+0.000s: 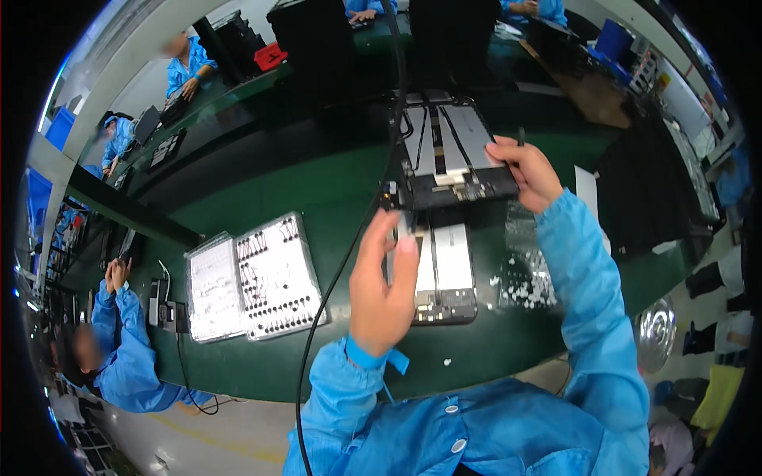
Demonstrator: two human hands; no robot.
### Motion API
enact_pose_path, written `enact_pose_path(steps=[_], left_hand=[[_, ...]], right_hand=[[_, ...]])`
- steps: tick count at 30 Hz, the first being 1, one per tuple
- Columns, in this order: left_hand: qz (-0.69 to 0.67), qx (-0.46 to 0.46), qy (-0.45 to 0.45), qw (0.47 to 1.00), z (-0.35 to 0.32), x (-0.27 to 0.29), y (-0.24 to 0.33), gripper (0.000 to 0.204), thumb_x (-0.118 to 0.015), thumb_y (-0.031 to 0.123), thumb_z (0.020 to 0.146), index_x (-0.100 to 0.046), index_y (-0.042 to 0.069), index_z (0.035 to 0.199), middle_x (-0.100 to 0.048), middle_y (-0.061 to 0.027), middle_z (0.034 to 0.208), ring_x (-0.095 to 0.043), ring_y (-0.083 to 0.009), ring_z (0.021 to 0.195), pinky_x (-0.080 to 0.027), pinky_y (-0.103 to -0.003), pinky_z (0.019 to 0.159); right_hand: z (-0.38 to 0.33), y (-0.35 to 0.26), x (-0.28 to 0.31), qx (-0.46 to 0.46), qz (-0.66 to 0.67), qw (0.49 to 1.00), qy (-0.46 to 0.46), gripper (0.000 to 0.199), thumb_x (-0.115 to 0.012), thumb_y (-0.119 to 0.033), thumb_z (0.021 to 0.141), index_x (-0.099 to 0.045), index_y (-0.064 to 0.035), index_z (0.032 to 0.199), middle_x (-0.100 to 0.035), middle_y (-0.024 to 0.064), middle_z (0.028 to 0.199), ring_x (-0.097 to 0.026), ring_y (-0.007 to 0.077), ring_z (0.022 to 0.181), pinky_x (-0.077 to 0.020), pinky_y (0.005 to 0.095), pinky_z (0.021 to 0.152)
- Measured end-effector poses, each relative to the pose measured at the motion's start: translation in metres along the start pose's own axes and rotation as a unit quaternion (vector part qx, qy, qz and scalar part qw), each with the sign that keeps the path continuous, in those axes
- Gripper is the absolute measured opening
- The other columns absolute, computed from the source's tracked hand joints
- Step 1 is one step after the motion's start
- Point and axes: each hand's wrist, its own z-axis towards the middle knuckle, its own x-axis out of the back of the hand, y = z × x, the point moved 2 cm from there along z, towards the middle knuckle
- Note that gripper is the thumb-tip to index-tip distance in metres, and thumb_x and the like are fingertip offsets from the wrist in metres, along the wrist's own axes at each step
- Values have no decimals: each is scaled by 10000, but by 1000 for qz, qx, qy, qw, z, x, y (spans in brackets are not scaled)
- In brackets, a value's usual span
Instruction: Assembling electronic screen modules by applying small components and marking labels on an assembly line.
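Pinching a thin tool (521,138), the right hand (528,173) steadies the far open device (452,155); the left hand (385,282), fingers loosely curled, touches its near edge above another device (444,274).

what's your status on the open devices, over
Left hand touching near opened device. Right hand pinching slim tool at far opened device. Black cable hangs beside left hand; parts trays off left.
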Motion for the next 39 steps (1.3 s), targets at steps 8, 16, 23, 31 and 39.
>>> enact_pose_path(steps=[8, 16, 23, 31, 39], left_hand=[[95, -3, -38, 995, -39, 22, 8, 313, -642, 150, 973, -631, -42, 1220, -588, -270, 1362, -596, -362, 1262, -462, -405, 1042], [118, -34, -81, 989, -47, 7, 29, 294, -674, 105, 927, -663, -55, 1172, -621, -257, 1325, -634, -364, 1205, -492, -408, 1014], [109, -50, -173, 978, -75, -35, 38, 236, -690, 73, 897, -691, -50, 1098, -697, -220, 1204, -688, -337, 1066, -529, -397, 935], [118, -182, -303, 928, -82, -157, 21, 227, -685, 83, 908, -672, -26, 1106, -695, -221, 1153, -687, -365, 1027, -530, -410, 918], [214, -377, -366, 823, -61, -272, -29, 263, -651, 137, 913, -650, -42, 1106, -632, -237, 1243, -609, -385, 1170, -473, -452, 1004]], right_hand=[[153, 34, 7, -17, -110, 992, 57, 158, -747, -133, 821, -642, -56, 731, -498, -6, 611, -314, 72, 459, -211, 283, 438], [169, 3, -7, 215, -645, 708, 192, 462, -743, -439, 827, -773, -18, 1016, -746, 189, 1050, -692, 392, 1012, -533, 431, 879], [-92, -89, 19, 252, -239, 938, 13, 484, -452, -419, 1058, -673, 4, 1136, -737, 114, 928, -632, 167, 643, -511, 311, 641], [-250, 14, 206, 133, 45, 966, 217, 560, -326, -457, 1054, -625, -18, 875, -500, -10, 549, -370, 85, 411, -323, 255, 426], [-243, 50, 200, 173, -69, 937, 296, 372, -570, -341, 1039, -658, 18, 1079, -691, 85, 832, -584, 109, 641, -486, 244, 610]])
